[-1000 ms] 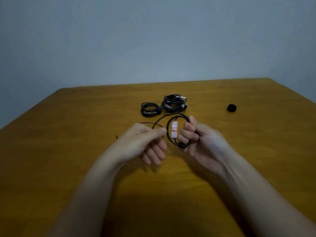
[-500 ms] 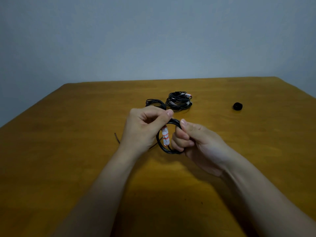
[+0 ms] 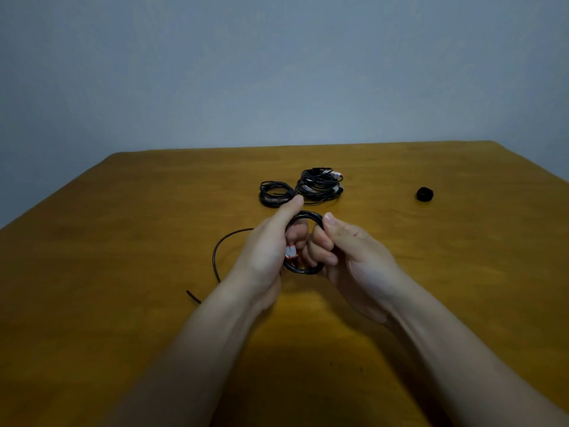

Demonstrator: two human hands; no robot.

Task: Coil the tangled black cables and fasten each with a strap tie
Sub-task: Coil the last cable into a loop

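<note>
In the middle of the frame I hold a black coil (image 3: 308, 214) upright between both hands, above the table (image 3: 123, 241). My left hand (image 3: 264, 251) grips the coil's left side: the thumb lies stretched up along the rim toward the top, and the fingers curl in behind it, their tips showing through the loop. My right hand (image 3: 354, 257) grips the right side, with the thumb pressed on the upper right of the rim and the fingers curled through the loop from the front. A white tag with red marks (image 3: 291, 251) sits on the coil's left side, just beside my left palm.

From behind my left hand the cable's loose tail (image 3: 215, 257) arcs out to the left and down over the table, its end lying at lower left of the hands.

Above my hands in the frame two wound bundles lie flat on the table, side by side: a small bundle (image 3: 275, 194) on the left, its near edge hidden by my left thumb tip, and a big bundle (image 3: 320, 183) on the right. Far to the right, well apart from them, sits a small black roll (image 3: 425, 194). A grey wall (image 3: 277, 72) fills the upper half.
</note>
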